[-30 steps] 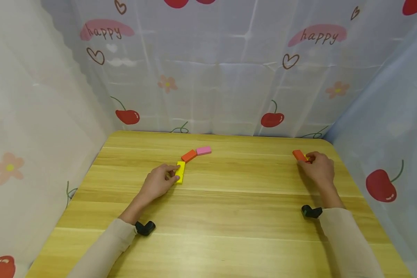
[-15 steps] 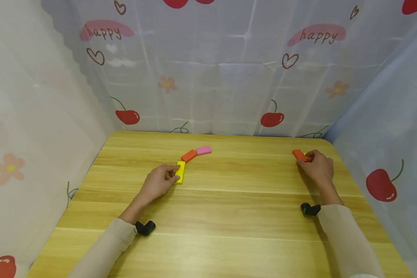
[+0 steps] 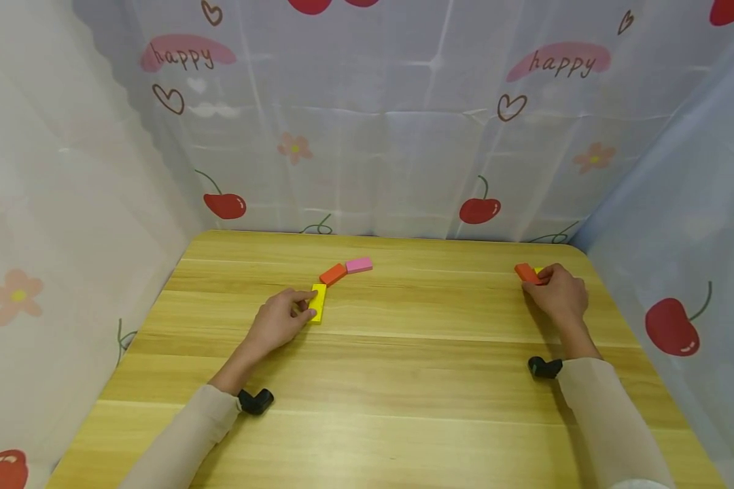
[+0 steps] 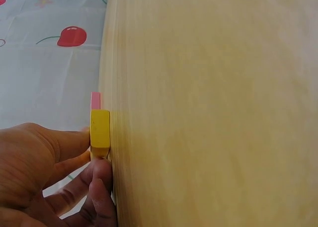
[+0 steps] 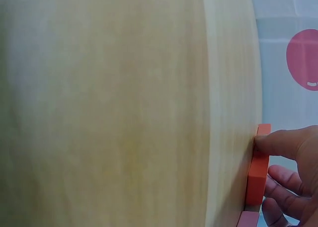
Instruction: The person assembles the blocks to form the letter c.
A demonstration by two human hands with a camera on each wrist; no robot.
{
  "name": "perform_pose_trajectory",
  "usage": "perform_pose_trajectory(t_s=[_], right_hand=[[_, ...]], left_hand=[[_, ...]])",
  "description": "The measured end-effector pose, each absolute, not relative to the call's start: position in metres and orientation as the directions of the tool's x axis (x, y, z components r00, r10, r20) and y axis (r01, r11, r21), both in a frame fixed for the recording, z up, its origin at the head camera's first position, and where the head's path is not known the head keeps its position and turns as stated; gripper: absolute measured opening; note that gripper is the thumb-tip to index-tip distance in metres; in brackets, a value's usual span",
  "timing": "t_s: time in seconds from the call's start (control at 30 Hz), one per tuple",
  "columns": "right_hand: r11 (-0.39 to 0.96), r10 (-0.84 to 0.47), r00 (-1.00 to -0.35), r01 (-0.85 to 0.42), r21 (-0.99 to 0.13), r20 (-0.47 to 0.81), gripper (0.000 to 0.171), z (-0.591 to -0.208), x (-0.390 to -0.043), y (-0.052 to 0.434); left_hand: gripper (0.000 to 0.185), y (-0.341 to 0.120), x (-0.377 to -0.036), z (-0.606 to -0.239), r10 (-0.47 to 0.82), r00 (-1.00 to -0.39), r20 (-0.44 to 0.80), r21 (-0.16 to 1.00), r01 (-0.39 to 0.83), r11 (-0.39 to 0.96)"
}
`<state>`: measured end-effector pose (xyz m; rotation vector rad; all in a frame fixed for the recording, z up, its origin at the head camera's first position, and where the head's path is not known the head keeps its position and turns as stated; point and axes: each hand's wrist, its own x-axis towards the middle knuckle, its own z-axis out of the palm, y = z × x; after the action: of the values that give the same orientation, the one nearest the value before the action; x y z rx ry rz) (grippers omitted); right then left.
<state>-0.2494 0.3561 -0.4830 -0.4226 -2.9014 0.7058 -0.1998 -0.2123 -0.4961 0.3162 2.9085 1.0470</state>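
While the left hand [image 3: 278,317] pinches a yellow block [image 3: 321,303] on the bench's [image 3: 404,380] left half | right hand [image 3: 559,293], pinching an orange block [image 3: 526,272] far right, has shifted only slightly | suggests fine alignment, neither block yet released

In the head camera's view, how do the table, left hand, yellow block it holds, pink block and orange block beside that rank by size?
1. Table
2. Left hand
3. Yellow block, though nearer and partly covered
4. Pink block and orange block: too alike to rank
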Motion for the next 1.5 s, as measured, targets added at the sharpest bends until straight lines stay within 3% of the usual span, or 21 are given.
perform_pose_trajectory(t_s=[0.47,0.83,1.5], right_hand=[[0.859,0.299,-0.952,0.238,-0.453,0.066,0.048,-0.485,-0.252,0.357],[0.810,0.323,-0.945,0.245,-0.533,0.057,0.051,-0.485,-0.252,0.357],[0.794,0.300,-0.952,0.216,-0.568,0.058,0.048,-0.487,-0.251,0.347]], left_hand=[[0.046,-0.212,-0.200,-0.495,0.204,-0.978,0.034,0.632,0.179,0.754],[0.046,-0.213,-0.200,-0.496,0.208,-0.977,0.043,0.634,0.188,0.750],[0.046,-0.212,-0.199,-0.496,0.212,-0.976,0.050,0.629,0.195,0.752]])
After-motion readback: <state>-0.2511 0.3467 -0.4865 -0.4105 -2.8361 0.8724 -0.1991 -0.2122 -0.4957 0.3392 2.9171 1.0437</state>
